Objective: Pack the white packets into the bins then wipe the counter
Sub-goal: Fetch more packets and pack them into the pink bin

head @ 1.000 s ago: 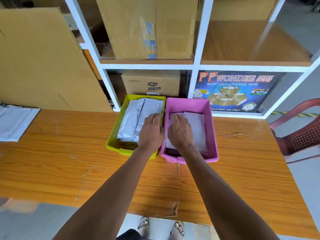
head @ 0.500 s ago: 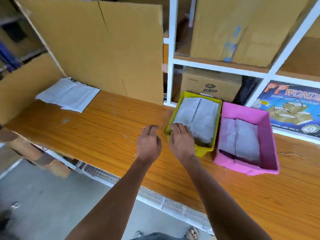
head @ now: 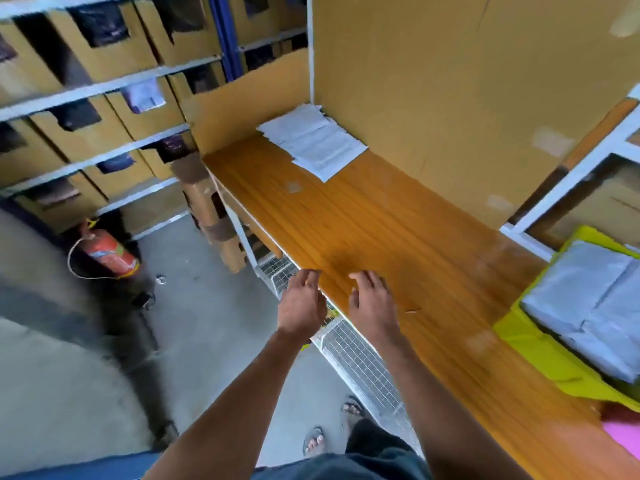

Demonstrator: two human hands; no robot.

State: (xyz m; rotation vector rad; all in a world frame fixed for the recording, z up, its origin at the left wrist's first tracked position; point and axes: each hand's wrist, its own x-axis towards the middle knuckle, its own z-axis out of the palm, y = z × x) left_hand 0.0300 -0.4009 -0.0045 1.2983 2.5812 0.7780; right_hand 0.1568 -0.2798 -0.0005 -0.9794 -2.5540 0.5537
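Note:
A stack of white packets (head: 313, 140) lies at the far left end of the wooden counter (head: 398, 237), against the cardboard wall. The yellow bin (head: 540, 355) at the right edge holds grey-white packets (head: 585, 299). A corner of the pink bin (head: 623, 441) shows at the lower right. My left hand (head: 300, 304) hovers over the counter's front edge, fingers loosely apart and empty. My right hand (head: 372, 303) hovers just above the counter beside it, open and empty. Both hands are far from the white stack.
Tall cardboard sheets (head: 433, 81) back the counter. Shelves of cardboard boxes (head: 86, 109) stand at left, with a red fire extinguisher (head: 107, 252) on the floor. A wire mesh rack (head: 360, 358) sits under the counter's front edge. My sandalled feet (head: 332, 427) are below.
Both hands left the bins and swung left along the counter. My view turned left, so the bins slid to the right edge and the white stack came nearer the middle.

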